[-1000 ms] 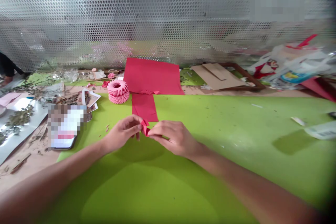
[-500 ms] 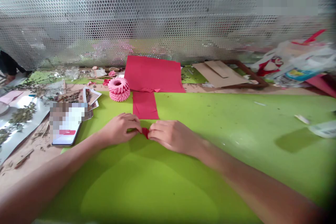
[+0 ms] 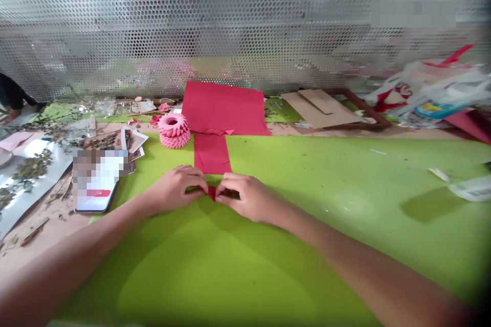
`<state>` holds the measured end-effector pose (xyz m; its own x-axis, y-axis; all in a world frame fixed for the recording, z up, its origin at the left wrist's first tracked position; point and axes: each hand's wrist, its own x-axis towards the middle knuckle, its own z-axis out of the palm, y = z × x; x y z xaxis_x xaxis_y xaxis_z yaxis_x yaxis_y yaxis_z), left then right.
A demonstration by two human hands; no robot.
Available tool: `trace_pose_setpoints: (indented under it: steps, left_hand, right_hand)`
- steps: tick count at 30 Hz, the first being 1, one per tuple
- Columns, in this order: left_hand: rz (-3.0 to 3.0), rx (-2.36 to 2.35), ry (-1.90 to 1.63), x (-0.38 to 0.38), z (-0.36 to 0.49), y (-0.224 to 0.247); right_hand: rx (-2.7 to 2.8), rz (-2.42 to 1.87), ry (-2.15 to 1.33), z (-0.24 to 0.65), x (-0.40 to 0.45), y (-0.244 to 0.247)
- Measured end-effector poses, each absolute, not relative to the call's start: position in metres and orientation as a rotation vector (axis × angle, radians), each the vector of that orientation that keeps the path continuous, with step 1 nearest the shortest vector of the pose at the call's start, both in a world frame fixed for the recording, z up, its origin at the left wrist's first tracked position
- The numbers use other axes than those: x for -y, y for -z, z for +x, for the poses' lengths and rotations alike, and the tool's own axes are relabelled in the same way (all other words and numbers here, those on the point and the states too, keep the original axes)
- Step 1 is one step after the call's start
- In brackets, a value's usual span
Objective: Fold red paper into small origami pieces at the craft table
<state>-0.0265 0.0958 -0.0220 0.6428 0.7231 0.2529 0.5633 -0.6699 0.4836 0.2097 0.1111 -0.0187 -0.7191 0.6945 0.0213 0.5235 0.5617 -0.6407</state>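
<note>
A small folded piece of red paper (image 3: 211, 193) is pinched between my two hands, low over the green tabletop. My left hand (image 3: 178, 185) grips its left side with thumb and fingers closed. On the other side my right hand (image 3: 245, 195) pinches the right edge, thumb below and fingertips above, leaving a gap inside the curl. Just beyond the hands lies a narrow red paper strip (image 3: 212, 154). Behind that is a large red sheet (image 3: 226, 107), with small folded bits along its near edge. A pink ring-shaped folded-paper stack (image 3: 174, 135) stands to the left.
On the left are a phone (image 3: 100, 186), several photo cards (image 3: 134, 143) and dried plant scraps. Cardboard pieces (image 3: 320, 107) lie in a brown frame at the back. A plastic bag (image 3: 425, 97) sits far right. Perforated metal (image 3: 230, 20) walls off the far side.
My right hand has shifted its hold: its fingers have lifted and arched, so a gap now shows between thumb and fingers. My left hand stays nearly still on the red paper piece.
</note>
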Motion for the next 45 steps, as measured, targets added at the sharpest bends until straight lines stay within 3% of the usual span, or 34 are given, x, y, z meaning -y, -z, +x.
trace_pose_setpoints:
  steps: [8,15,24,35,45]
  left_hand:
    - [2.423,-1.034,-0.664,-0.096,-0.024,0.025]
    - [2.297,-1.507,-0.691,-0.088,-0.004,0.028]
    - [2.718,-1.0,-0.509,-0.08,-0.017,0.026]
    - [2.908,-0.945,-0.44,-0.076,-0.017,0.023]
    - [2.91,-0.875,-0.468,-0.074,-0.012,0.029]
  right_hand:
    - [2.423,-1.126,-0.951,0.206,-0.108,0.018]
    - [2.452,-1.293,-0.71,0.209,-0.112,0.021]
    - [2.521,-1.394,-0.598,0.209,-0.113,0.016]
    - [2.52,-1.389,-0.721,0.22,-0.115,0.017]
    - [2.53,-1.518,-0.568,0.217,-0.114,0.01]
